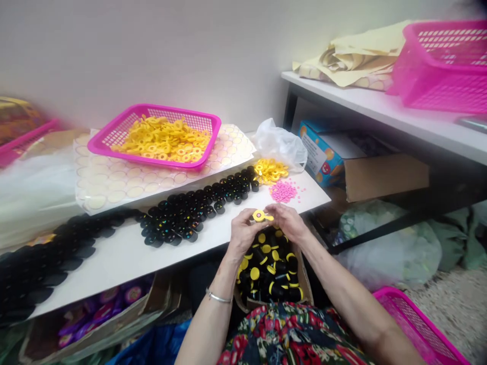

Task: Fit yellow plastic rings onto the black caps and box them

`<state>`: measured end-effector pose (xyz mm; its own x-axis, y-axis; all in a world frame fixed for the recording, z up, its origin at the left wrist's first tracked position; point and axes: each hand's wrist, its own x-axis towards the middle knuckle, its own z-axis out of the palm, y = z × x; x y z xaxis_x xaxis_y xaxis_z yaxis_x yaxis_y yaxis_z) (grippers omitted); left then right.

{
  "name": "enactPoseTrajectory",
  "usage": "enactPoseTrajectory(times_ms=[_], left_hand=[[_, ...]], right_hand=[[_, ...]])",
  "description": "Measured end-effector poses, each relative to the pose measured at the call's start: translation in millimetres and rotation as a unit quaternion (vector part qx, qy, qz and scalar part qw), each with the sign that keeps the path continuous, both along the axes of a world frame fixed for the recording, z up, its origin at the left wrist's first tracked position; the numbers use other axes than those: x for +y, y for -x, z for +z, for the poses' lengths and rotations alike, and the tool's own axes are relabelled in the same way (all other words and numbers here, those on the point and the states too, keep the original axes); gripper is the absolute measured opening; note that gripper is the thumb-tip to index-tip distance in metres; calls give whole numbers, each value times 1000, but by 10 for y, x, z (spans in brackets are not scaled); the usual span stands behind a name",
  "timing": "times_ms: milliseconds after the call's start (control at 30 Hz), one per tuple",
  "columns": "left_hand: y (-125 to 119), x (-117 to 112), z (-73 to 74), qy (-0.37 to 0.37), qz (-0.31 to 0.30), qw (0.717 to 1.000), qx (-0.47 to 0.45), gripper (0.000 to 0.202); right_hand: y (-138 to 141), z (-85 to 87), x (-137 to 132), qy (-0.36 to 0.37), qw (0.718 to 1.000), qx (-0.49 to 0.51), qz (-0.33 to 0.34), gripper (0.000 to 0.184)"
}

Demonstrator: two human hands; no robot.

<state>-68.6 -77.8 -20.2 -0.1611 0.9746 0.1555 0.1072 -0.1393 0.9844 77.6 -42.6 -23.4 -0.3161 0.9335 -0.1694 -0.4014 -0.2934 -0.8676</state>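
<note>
My left hand (pixel 243 230) is closed on a yellow plastic piece (pixel 259 216), round with a short tab and a pink centre. My right hand (pixel 287 220) has its fingers curled in at the tab end of the same piece; exactly what its fingertips grip is partly hidden. Just below both hands is a box (pixel 307 284) of black cylinders with yellow caps (pixel 266 268). On the table edge beyond them lie a heap of small pink pieces (pixel 283 191) and a pile of yellow tabbed pieces (pixel 271 171).
Rows of black cylinders (pixel 171 218) stand along the white table (pixel 125 263). Behind them, a pink basket (pixel 152 162) holds yellow pieces. A plastic bag (pixel 279 142) lies near the corner. At right are a higher shelf (pixel 365 106), an open carton (pixel 384 177) and another pink basket (pixel 422 329).
</note>
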Motion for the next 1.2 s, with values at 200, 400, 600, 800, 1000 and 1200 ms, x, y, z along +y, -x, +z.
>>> enactPoseTrajectory(times_ms=[200,400,600,800,1000,1200], left_hand=[[-43,-276,128,-116,-16,976,182,19],[-119,-421,93,-205,-45,921,328,13],[-167,-578,-33,-218,-20,923,317,14],[-239,-791,-156,-249,-29,917,311,18],[-377,-1078,-396,-169,-57,949,260,13],[-464,-1350,-618,-121,-132,955,237,10]], right_hand=[[-202,-4,-342,21,979,105,171,52],[-145,-31,-404,-14,993,-26,116,44],[-210,1,-513,26,989,-51,140,49],[-268,94,-687,89,982,-56,155,52],[-301,-198,-1065,125,985,-83,82,37],[-528,-415,-1351,150,965,-77,199,46]])
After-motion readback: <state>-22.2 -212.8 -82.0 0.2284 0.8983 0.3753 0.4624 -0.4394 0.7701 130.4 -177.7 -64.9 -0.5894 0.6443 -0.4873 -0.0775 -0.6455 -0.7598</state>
